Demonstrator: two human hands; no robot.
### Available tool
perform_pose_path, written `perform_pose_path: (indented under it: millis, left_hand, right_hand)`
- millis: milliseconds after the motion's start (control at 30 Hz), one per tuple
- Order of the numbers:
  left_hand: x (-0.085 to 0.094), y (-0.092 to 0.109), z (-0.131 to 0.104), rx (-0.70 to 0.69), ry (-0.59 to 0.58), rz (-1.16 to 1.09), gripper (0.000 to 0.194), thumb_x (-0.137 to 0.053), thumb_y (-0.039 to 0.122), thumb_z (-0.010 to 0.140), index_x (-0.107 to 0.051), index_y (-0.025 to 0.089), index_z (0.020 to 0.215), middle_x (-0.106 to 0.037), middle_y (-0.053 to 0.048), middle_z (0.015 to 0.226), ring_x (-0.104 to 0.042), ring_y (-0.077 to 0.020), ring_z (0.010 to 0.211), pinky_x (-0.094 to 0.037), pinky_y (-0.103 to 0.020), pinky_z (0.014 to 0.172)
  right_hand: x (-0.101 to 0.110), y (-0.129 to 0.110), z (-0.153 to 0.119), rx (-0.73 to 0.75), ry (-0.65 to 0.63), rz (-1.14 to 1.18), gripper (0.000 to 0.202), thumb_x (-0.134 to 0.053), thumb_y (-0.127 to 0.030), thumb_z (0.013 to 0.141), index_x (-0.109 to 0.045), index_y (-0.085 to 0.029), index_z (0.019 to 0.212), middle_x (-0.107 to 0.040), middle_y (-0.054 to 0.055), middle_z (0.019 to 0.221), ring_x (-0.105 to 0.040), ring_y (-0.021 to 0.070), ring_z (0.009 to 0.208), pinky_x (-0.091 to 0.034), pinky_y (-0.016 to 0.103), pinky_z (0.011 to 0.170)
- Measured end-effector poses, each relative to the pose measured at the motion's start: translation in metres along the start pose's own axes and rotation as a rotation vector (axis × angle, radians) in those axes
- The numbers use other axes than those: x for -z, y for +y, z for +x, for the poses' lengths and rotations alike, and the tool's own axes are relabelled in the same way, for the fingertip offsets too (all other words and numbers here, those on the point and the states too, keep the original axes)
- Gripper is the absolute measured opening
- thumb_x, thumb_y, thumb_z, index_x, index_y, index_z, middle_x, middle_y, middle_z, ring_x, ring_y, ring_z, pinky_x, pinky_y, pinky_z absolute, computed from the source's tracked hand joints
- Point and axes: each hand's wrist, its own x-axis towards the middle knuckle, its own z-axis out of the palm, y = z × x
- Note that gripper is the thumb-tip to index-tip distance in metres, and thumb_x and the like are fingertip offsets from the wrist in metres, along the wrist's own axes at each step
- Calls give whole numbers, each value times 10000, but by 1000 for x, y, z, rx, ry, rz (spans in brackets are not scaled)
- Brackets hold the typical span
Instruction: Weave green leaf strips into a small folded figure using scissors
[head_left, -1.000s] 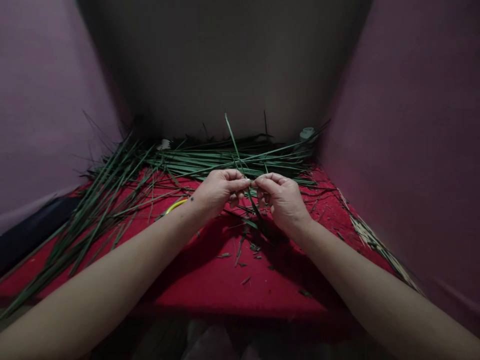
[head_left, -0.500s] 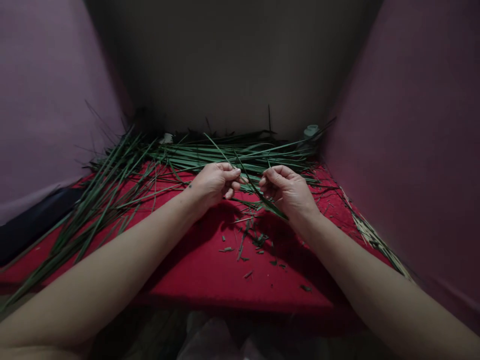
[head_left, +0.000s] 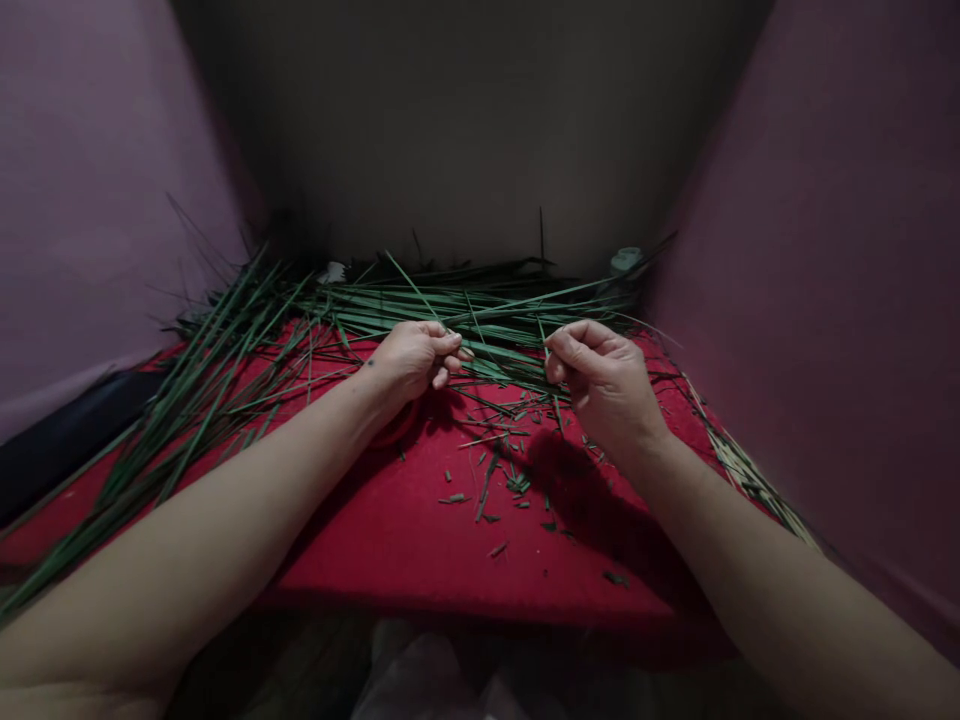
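Observation:
My left hand [head_left: 420, 357] is closed in a pinch over the middle of the red cloth. From its fingertips a slim green leaf strip [head_left: 409, 278] slants up and to the left. To the right, my right hand [head_left: 604, 375] is also pinched, with a narrow green strip [head_left: 542, 325] showing at its fingertips and running down past them. A gap separates the two hands. Behind them lies a pile of long green leaf blades [head_left: 480, 305]. Small cut bits of leaf [head_left: 517, 482] are scattered on the cloth in front of the hands.
More long green leaves [head_left: 202, 365] spread along the left side of the red cloth [head_left: 465, 560]. A bundle of pale thin sticks [head_left: 750, 480] lies by the right wall. At the back right stands a pale container [head_left: 625, 261]. A dark flat object [head_left: 75, 440] rests at far left.
The hands have moved apart, the left slightly leftward and the right rightward. The dark leaf strip that crossed between them no longer shows there.

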Motion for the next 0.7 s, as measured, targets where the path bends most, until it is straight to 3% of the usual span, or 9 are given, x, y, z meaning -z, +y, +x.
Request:
perform_pose_path:
  millis: [200,567,700]
  left_hand:
    - [1,-2,2,1,9,24,232,-488,14,790,-476,120,585,-602,-35,513,-437,-62,291,-274,-168,239]
    - [0,-1,-2,1,11,117,217,-507,33,795,-480,130,603,-554,3,431,-407,-67,247,-257,-173,245]
    - [-1,1,-4,0,-8,150,210,-499,30,796,-493,126,610,-559,1,442,-411,-64,257,-257,-173,259]
  right_hand:
    - [0,-7,-1,2,1,9,110,-645,-176,705,-580,-165,616,-461,-48,536,-378,48,445,-288,223,458]
    - [4,-3,3,-128,2,99,122,-664,-192,683,-553,-165,638,-416,-64,532,-368,37,446,-293,194,431]
    - [8,-3,3,-217,-102,120,92,-665,-230,694,-596,-169,695,-502,-49,529,-430,48,435,-313,184,403]
